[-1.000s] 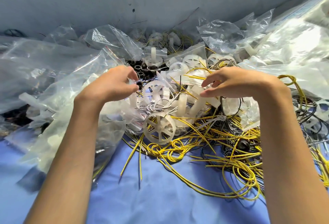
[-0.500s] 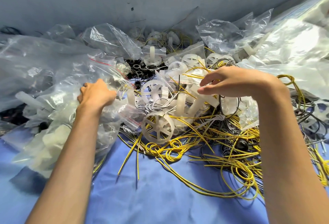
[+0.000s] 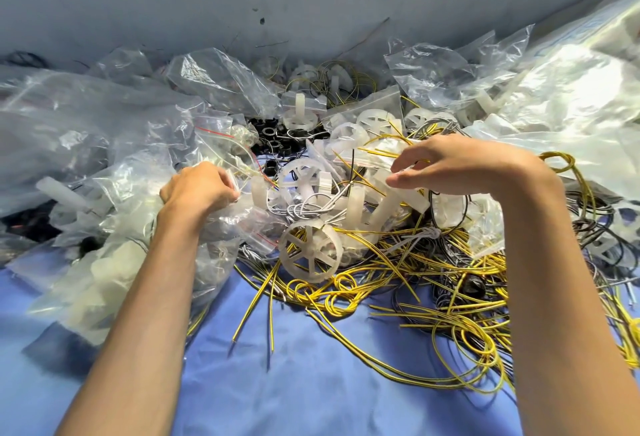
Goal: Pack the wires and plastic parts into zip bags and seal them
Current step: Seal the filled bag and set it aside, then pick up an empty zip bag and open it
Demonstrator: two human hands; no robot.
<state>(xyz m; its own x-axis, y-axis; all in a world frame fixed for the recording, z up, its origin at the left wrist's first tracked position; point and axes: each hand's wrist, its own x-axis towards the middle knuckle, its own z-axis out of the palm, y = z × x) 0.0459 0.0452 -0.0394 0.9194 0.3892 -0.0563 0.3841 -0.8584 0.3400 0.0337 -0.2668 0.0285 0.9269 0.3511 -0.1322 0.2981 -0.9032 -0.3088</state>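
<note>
At bench (image 3: 311, 383) middle, toward far edge, bag (image 3: 225, 221) is being gripped by left hand (image 3: 199, 189), fingers curled on plastic. Right hand (image 3: 460, 169) is being held loose, half-spread, holding nothing, over parts (image 3: 353, 203). Wires (image 3: 415, 273) are lying tangled toward right edge, wheel (image 3: 309, 251) touching them. Likely step: bag is being readied for filling. Advice: mouth being kept wide; single wire bundle being teased free of tangle first; zip lips being kept clear of strands.
</note>
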